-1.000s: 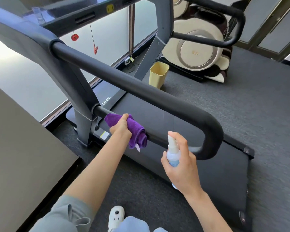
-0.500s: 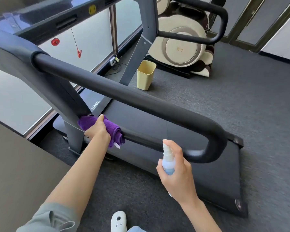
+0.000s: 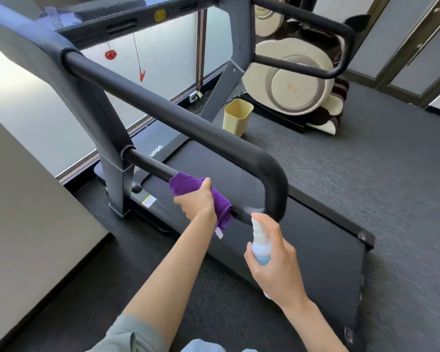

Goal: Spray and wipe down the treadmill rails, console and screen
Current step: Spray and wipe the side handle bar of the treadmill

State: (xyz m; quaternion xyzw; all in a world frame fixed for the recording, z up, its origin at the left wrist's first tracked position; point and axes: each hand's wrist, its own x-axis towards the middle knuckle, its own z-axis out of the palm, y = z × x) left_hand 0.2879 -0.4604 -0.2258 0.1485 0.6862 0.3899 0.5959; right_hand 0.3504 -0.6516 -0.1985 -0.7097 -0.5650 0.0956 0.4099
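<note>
While your left hand [image 3: 197,201] is gripping the soft purple cloth [image 3: 186,184] around the stiff lower rail [image 3: 148,162], your right hand [image 3: 277,265] is holding the light spray bottle [image 3: 261,246] mid-body.

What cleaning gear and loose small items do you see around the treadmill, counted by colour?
Purple: 1, the cloth gripped by the left hand on the lower rail
White and blue: 1, the spray bottle held in the right hand
Yellow: 1, the bin
Red: 2, the safety key and clip
Total: 5
</note>
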